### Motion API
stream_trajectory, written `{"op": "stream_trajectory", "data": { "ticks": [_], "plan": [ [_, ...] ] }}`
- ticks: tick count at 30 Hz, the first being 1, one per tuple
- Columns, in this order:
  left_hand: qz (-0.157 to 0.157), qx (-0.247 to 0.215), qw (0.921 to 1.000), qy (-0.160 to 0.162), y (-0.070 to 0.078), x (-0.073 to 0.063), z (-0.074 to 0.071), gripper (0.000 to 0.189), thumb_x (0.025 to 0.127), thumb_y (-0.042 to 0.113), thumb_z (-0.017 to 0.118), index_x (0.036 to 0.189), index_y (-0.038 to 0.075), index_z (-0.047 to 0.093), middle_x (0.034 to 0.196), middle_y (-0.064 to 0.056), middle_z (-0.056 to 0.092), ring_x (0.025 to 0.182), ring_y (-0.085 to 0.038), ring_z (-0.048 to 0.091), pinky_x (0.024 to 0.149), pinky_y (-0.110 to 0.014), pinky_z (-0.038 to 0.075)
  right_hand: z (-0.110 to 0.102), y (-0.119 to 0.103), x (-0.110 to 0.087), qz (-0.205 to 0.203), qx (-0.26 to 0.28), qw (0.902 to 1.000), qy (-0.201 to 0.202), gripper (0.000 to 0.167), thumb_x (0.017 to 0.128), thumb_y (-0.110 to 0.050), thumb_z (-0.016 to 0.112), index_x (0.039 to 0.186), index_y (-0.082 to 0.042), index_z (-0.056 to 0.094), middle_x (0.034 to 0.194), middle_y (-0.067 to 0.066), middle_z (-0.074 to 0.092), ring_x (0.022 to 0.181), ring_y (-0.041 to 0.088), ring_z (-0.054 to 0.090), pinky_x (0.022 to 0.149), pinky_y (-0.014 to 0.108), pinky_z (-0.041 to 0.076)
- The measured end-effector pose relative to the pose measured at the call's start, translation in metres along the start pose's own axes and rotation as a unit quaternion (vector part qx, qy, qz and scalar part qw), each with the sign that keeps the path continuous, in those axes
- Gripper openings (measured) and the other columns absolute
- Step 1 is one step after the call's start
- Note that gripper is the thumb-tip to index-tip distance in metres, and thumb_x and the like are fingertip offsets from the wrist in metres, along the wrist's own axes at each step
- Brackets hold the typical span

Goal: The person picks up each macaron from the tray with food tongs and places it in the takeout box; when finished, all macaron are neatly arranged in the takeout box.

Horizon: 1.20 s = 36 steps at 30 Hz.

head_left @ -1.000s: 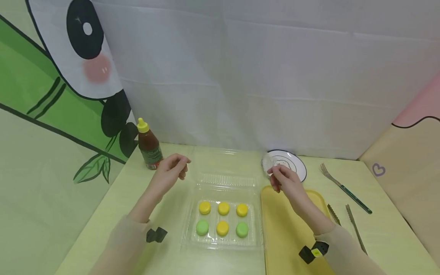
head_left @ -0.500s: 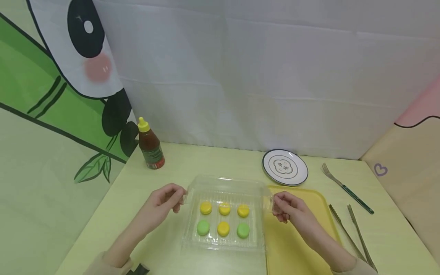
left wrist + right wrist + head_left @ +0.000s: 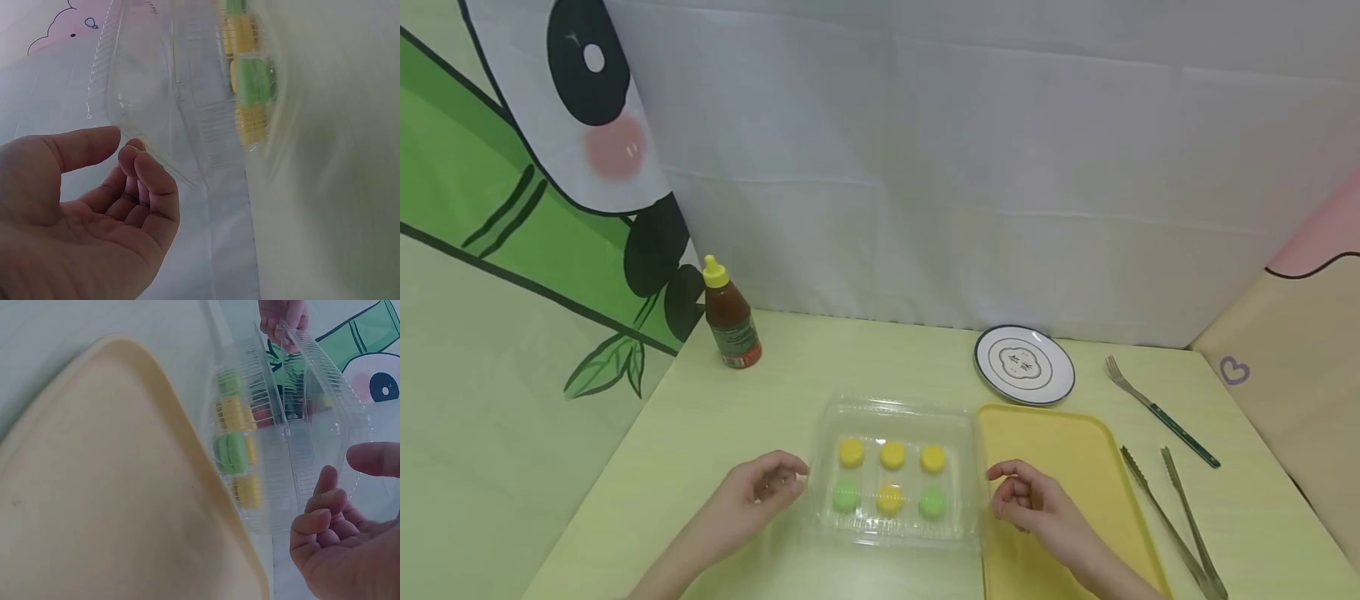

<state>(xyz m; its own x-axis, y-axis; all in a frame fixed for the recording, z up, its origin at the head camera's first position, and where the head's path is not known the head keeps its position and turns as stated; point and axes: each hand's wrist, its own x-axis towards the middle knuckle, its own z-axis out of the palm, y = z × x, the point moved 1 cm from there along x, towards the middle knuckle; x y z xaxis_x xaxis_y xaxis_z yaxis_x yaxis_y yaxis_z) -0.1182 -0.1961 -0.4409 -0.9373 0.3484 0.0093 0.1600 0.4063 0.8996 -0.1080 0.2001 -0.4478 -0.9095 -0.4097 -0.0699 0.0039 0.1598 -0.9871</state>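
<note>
A clear plastic clamshell box (image 3: 895, 417) stands mid-table in the head view. Yellow macarons (image 3: 892, 455) and green macarons (image 3: 932, 503) sit inside in two rows, seen through the lid. The wrist views show its lid (image 3: 144, 69) still tilted, a gap between it and the base. At the box's left side is my left hand (image 3: 748, 504), fingers loosely bent, thumb and forefinger slightly apart by the lid's edge. My right hand (image 3: 1037, 508) is at the right side above the tray, its fingers curved and thumb apart from the forefinger. Whether fingertips touch the lid is unclear.
A yellow tray (image 3: 1060, 450) lies against the box's right side. Behind it stands a white plate (image 3: 1024, 365). Metal tongs (image 3: 1180, 525) and a green-handled fork (image 3: 1161, 410) lie to the right. A sauce bottle (image 3: 732, 321) stands at back left, near the wall cloth.
The lid has swung from upright at the back down over the macarons. Both hands came forward and down with it, and their pinch on its sides has loosened.
</note>
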Motion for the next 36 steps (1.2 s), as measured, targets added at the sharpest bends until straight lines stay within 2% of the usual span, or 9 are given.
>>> {"op": "stream_trajectory", "data": {
  "ticks": [5,10,15,18,22,27,30,33,36],
  "plan": [
    [0.04,0.013,0.9991,-0.008,-0.01,-0.007,0.007,0.021,0.095,0.013,0.068,0.114,0.005,0.064,0.087,0.004,0.059,0.074,-0.007,0.054,0.065,-0.025,0.048,0.002,0.012,-0.004,-0.027,-0.017,0.9993,-0.02,0.039,0.094,0.002,0.062,0.128,0.012,0.046,0.089,0.003,0.059,0.077,0.008,0.057,0.071,0.022,0.048],
    [0.078,0.013,0.9968,-0.013,-0.017,-0.012,0.012,0.025,0.092,0.011,0.071,0.115,0.005,0.061,0.087,0.006,0.056,0.07,-0.005,0.053,0.061,-0.024,0.047,0.005,0.019,-0.005,-0.036,-0.033,0.9987,-0.018,0.052,0.088,-0.001,0.071,0.131,0.009,0.043,0.086,0.004,0.057,0.071,0.005,0.052,0.061,0.021,0.045],
    [0.089,0.009,0.996,-0.011,-0.022,-0.013,0.017,0.03,0.09,0.013,0.074,0.116,0.01,0.058,0.085,0.008,0.055,0.066,-0.003,0.051,0.056,-0.023,0.046,0.007,0.025,-0.005,-0.038,-0.035,0.9986,-0.011,0.058,0.086,-0.004,0.075,0.131,0.006,0.04,0.083,0.002,0.055,0.067,0.003,0.048,0.057,0.02,0.042],
    [0.077,0.0,0.9969,-0.012,-0.024,-0.014,0.019,0.032,0.091,0.016,0.074,0.117,0.012,0.057,0.084,0.006,0.054,0.065,-0.004,0.051,0.055,-0.024,0.046,0.009,0.027,-0.006,-0.031,-0.027,0.9991,-0.013,0.06,0.086,-0.004,0.075,0.132,0.006,0.037,0.082,0.001,0.053,0.066,0.002,0.047,0.057,0.019,0.042],
    [0.035,-0.023,0.9989,-0.02,-0.025,-0.016,0.021,0.035,0.092,0.017,0.073,0.118,0.01,0.051,0.086,0.0,0.054,0.066,-0.007,0.052,0.057,-0.024,0.046,0.01,0.026,-0.008,0.009,0.002,0.9999,-0.01,0.061,0.088,-0.004,0.073,0.13,0.006,0.031,0.085,0.003,0.053,0.069,0.005,0.049,0.062,0.02,0.044],
    [-0.041,-0.061,0.9968,-0.031,-0.026,-0.015,0.02,0.034,0.093,0.019,0.072,0.11,0.003,0.047,0.086,-0.003,0.054,0.066,-0.009,0.051,0.056,-0.023,0.045,0.009,0.025,-0.009,0.077,0.041,0.9958,-0.028,0.035,0.093,-0.006,0.067,0.114,0.005,0.042,0.083,0.001,0.052,0.064,0.007,0.048,0.057,0.02,0.04],
    [-0.079,-0.092,0.9906,-0.064,-0.027,-0.015,0.02,0.024,0.097,0.021,0.066,0.102,0.001,0.054,0.08,-0.002,0.055,0.061,-0.009,0.049,0.053,-0.023,0.043,0.008,0.026,-0.009,0.093,0.039,0.9927,-0.067,0.021,0.098,-0.009,0.061,0.103,0.01,0.053,0.076,0.001,0.053,0.06,0.007,0.045,0.053,0.021,0.037],
    [-0.083,-0.119,0.983,-0.113,-0.03,-0.015,0.02,0.027,0.102,0.021,0.057,0.095,-0.005,0.059,0.072,-0.001,0.053,0.058,-0.009,0.047,0.054,-0.023,0.041,0.007,0.028,-0.008,0.097,0.032,0.9897,-0.1,0.028,0.102,-0.012,0.056,0.098,0.016,0.057,0.07,0.0,0.052,0.058,0.007,0.045,0.052,0.02,0.037],
    [-0.088,-0.139,0.9761,-0.142,-0.031,-0.015,0.021,0.035,0.105,0.022,0.052,0.093,-0.01,0.058,0.07,0.0,0.053,0.058,-0.008,0.047,0.056,-0.023,0.041,0.007,0.029,-0.008,0.102,0.045,0.9864,-0.121,0.036,0.103,-0.014,0.054,0.096,0.021,0.053,0.067,-0.002,0.051,0.057,0.005,0.044,0.053,0.019,0.037]
  ]
}}
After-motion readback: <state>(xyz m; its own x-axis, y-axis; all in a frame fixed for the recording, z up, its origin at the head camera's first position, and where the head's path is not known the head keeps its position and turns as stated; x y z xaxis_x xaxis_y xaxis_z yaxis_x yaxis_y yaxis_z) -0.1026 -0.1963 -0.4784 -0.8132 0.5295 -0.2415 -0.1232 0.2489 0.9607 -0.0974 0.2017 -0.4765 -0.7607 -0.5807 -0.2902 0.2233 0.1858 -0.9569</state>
